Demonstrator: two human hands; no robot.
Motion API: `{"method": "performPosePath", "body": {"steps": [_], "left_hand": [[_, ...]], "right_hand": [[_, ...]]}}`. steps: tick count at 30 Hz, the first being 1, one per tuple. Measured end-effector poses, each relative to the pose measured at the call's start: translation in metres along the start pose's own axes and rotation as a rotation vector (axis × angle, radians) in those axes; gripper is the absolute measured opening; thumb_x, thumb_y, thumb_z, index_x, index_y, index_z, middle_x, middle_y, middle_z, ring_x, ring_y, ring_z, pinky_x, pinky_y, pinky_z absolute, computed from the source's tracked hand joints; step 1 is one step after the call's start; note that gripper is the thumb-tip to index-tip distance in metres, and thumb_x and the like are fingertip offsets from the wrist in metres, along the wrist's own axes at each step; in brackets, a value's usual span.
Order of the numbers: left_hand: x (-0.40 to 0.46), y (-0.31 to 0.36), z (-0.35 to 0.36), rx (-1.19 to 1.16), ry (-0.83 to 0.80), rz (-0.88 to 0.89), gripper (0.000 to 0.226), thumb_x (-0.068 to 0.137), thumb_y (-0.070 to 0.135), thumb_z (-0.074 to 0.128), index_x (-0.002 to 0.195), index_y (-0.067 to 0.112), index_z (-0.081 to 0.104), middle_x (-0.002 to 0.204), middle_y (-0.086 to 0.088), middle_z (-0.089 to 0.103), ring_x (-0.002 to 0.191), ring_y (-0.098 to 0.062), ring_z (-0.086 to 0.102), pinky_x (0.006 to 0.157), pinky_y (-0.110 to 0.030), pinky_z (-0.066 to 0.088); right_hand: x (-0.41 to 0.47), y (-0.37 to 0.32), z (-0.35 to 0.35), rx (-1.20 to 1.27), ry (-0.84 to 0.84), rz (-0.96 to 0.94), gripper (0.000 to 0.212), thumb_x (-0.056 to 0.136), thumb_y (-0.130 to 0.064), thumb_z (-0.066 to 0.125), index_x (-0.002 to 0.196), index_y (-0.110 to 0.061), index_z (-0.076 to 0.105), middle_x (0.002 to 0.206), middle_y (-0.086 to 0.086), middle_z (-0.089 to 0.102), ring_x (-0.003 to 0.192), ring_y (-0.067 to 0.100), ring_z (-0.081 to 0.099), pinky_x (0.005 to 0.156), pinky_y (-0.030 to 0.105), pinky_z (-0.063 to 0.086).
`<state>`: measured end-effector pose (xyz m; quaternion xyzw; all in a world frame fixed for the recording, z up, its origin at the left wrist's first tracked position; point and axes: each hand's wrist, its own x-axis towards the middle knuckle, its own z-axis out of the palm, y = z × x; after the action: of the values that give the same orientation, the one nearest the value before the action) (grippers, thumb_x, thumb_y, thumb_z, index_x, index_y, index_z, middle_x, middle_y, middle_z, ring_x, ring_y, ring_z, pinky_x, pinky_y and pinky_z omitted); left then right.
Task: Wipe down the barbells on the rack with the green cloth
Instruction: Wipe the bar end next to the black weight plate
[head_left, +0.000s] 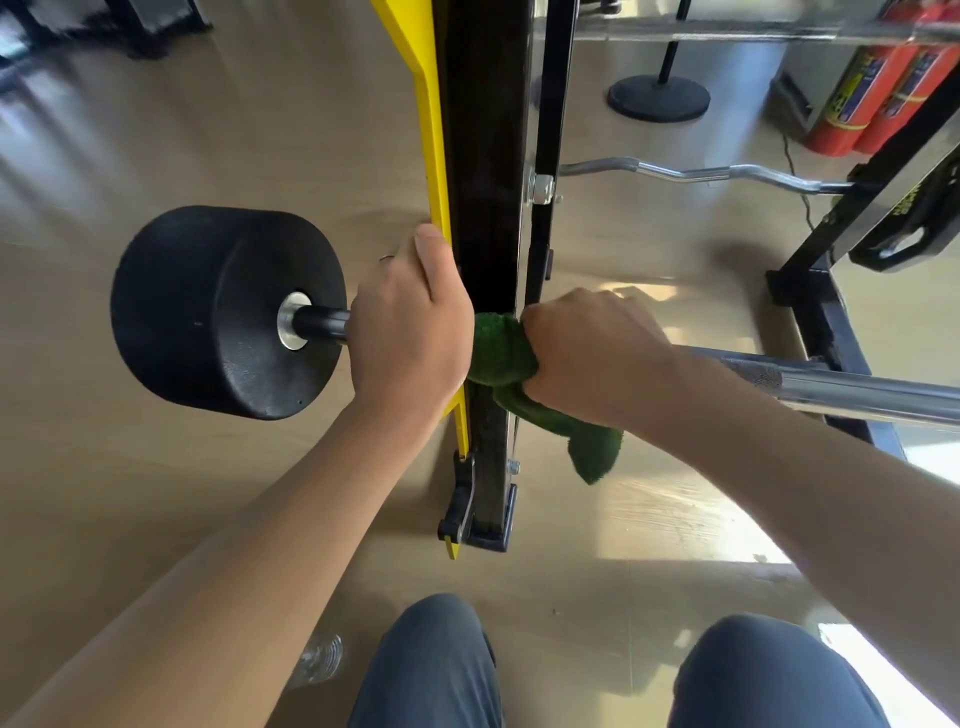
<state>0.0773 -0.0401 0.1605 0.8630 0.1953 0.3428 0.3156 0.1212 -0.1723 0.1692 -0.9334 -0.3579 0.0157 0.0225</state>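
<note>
left hand (408, 325) grips the heavy, rigid barbell (857, 387) mid-frame near its weight while right hand (587, 353) squeezes the soft green cloth (501, 353) around its slick shaft.

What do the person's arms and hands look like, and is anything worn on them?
Both forearms are bare, with no sleeves, gloves or watch in view. The left hand seems to wear a thin ring on one finger, though it is small and partly hidden. The right hand shows nothing worn.
</note>
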Motion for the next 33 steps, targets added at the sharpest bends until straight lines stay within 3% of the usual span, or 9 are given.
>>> {"method": "performPosePath", "body": {"steps": [7,9,12,17,20,22,25,29,33], "left_hand": [[0.003,-0.004,0.000,0.089,0.006,0.041,0.043,0.108,0.026,0.022,0.066,0.028,0.029,0.057,0.007,0.039,0.049,-0.009,0.041,0.042,-0.016,0.023],[0.002,-0.003,0.001,0.075,0.003,0.025,0.044,0.108,0.026,0.022,0.065,0.029,0.029,0.056,0.008,0.040,0.049,-0.008,0.042,0.040,-0.014,0.026],[0.000,-0.003,0.003,0.101,0.008,0.050,0.042,0.107,0.027,0.021,0.066,0.027,0.031,0.057,0.010,0.039,0.049,-0.007,0.042,0.041,-0.012,0.026],[0.001,-0.004,0.002,0.139,-0.012,0.082,0.034,0.108,0.025,0.021,0.076,0.021,0.033,0.058,0.011,0.036,0.048,-0.005,0.037,0.047,-0.008,0.034],[0.001,-0.004,0.004,0.098,0.007,0.084,0.041,0.106,0.029,0.021,0.066,0.028,0.030,0.056,0.007,0.040,0.048,-0.007,0.043,0.042,-0.016,0.022],[0.001,-0.004,0.004,0.081,0.023,0.092,0.042,0.106,0.030,0.021,0.065,0.030,0.029,0.055,0.008,0.040,0.048,-0.006,0.043,0.041,-0.015,0.024],[0.001,-0.004,0.003,0.116,0.060,0.115,0.039,0.106,0.025,0.023,0.071,0.020,0.039,0.055,0.008,0.034,0.044,-0.003,0.033,0.046,-0.007,0.033],[0.000,-0.002,0.005,0.124,0.027,0.089,0.039,0.105,0.030,0.019,0.078,0.017,0.044,0.056,0.007,0.039,0.046,-0.004,0.038,0.040,-0.014,0.025],[-0.002,-0.002,0.006,0.107,0.033,0.079,0.049,0.103,0.038,0.015,0.077,0.016,0.050,0.062,0.001,0.054,0.051,-0.005,0.049,0.046,-0.013,0.025]], "right_hand": [[-0.046,0.026,0.024,-0.319,0.340,-0.019,0.039,0.069,0.000,0.072,0.100,-0.009,0.050,0.084,0.010,0.054,0.068,0.027,0.048,0.058,0.035,0.038],[-0.053,0.027,0.024,-0.316,0.314,-0.004,0.041,0.068,0.000,0.070,0.103,-0.009,0.049,0.087,0.010,0.054,0.071,0.027,0.048,0.059,0.035,0.039],[-0.027,0.015,-0.005,-0.189,-0.022,0.086,0.029,0.075,-0.021,0.070,0.100,-0.017,0.054,0.082,-0.002,0.059,0.068,0.016,0.053,0.055,0.027,0.035],[0.033,0.024,-0.040,0.610,-1.010,0.356,0.027,0.075,-0.020,0.080,0.097,-0.006,0.072,0.086,0.011,0.076,0.074,0.027,0.074,0.064,0.032,0.060],[0.038,0.025,-0.041,0.718,-1.105,0.442,0.019,0.083,-0.020,0.071,0.076,-0.003,0.077,0.077,0.013,0.073,0.060,0.025,0.070,0.060,0.030,0.060],[0.037,0.022,-0.038,0.703,-1.122,0.420,0.019,0.083,-0.022,0.071,0.084,-0.004,0.076,0.083,0.014,0.073,0.068,0.027,0.071,0.070,0.034,0.060],[0.034,0.018,-0.030,0.609,-0.946,0.353,0.032,0.075,-0.032,0.081,0.095,-0.008,0.074,0.087,0.011,0.076,0.079,0.028,0.074,0.077,0.039,0.060],[0.015,0.005,-0.019,0.156,-0.409,0.137,0.032,0.075,-0.049,0.075,0.079,-0.019,0.063,0.066,-0.002,0.066,0.058,0.015,0.063,0.048,0.021,0.042],[-0.010,-0.005,0.019,-0.310,0.206,0.070,0.015,0.088,-0.025,0.057,0.084,-0.020,0.043,0.065,-0.005,0.043,0.051,0.018,0.037,0.057,0.029,0.030]]}}
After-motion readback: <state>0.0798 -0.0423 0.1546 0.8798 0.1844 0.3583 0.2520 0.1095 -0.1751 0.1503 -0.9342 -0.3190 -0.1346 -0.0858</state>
